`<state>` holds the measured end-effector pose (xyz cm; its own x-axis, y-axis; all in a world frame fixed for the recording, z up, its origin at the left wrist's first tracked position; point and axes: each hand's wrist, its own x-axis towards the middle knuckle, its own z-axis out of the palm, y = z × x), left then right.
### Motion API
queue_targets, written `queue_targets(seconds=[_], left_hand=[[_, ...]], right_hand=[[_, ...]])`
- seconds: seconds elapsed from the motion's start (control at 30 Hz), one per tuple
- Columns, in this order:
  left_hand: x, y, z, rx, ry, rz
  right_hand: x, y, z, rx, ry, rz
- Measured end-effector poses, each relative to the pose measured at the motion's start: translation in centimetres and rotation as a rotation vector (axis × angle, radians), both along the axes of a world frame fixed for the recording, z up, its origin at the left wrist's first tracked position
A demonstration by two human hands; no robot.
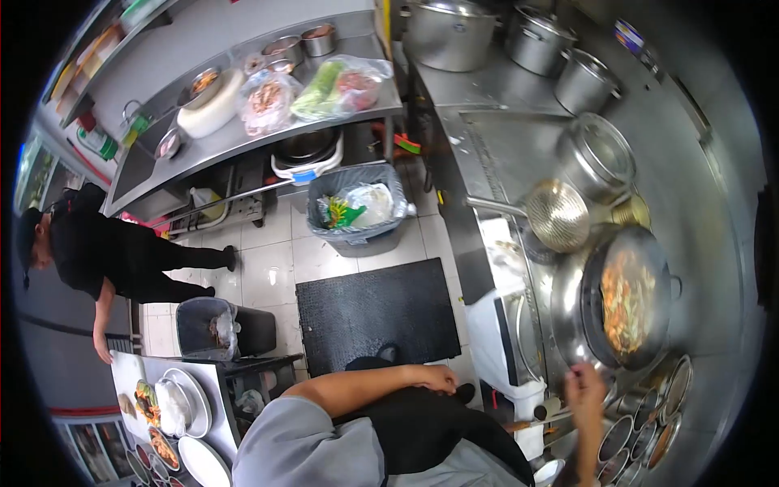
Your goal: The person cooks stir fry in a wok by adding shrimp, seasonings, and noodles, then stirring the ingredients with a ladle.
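My right hand (586, 391) is at the near edge of a dark wok (596, 300), its fingers drawn together. Blur hides what they hold, if anything. Inside the wok lies a mix of orange and pale cooked food (626, 300), with some haze over it. My left hand (438, 378) hangs in front of my black apron (430, 430), apart from the stove, its fingers loosely curled with nothing visible in them. Beyond the wok, a perforated metal strainer ladle (558, 217) rests with its handle pointing left.
Seasoning containers (641, 430) stand right of my right hand. Lidded pots (450, 36) line the far counter. A lined bin (357, 243) stands beyond a black floor mat (377, 316). At left, a person in black (122, 243) reaches to a table with plates (203, 458).
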<state>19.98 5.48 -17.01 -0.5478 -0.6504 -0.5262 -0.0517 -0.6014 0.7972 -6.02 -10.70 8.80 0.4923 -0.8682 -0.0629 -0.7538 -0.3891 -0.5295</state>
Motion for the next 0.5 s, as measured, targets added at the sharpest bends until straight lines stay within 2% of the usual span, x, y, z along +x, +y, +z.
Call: queue_targets(seconds=[0.03, 0.07, 0.1, 0.13, 0.2, 0.27, 0.33, 0.37, 0.4, 0.47, 0.5], left_hand=[[2.5, 0.8, -1.5, 0.018, -0.061, 0.075], [4.8, 1.6, -2.8, 0.038, -0.121, 0.147], [7.5, 2.2, -2.7, -0.133, -0.299, 0.193], [10.5, 2.3, -2.5, -0.306, -0.476, 0.227], [16.6, 2.1, -2.3, -0.176, -0.579, 0.343], [22.2, 3.0, -8.1, -0.342, -0.755, 0.509], [28.2, 4.2, -10.7, -0.4, -1.03, 0.469], [31.5, 5.0, -13.2, -0.317, -1.107, 0.4], [34.4, 6.0, -15.0, -0.226, -1.182, 0.334], [39.0, 7.0, -14.4, -0.106, -1.392, 0.296], [41.6, 7.2, -14.1, -0.053, -1.452, 0.308]], right_hand=[[2.8, 0.7, -2.4, -0.203, -0.083, 0.254], [5.2, 2.1, -3.4, -0.04, -0.037, 0.246], [8.0, 3.3, -3.1, 0.003, -0.05, 0.338], [9.1, 4.0, -5.4, -0.032, -0.116, 0.374], [11.1, 5.1, -7.4, 0.191, 0.021, 0.319], [13.4, 5.5, -8.5, 0.339, 0.094, 0.321], [13.1, 5.1, -12.7, 0.284, 0.122, 0.411], [13.2, 4.9, -14.8, 0.262, 0.139, 0.472], [13.7, 4.7, -16.2, 0.35, 0.149, 0.449], [15.6, 2.8, -18.7, 0.509, 0.174, 0.426], [16.9, 2.1, -19.6, 0.488, 0.174, 0.43]])
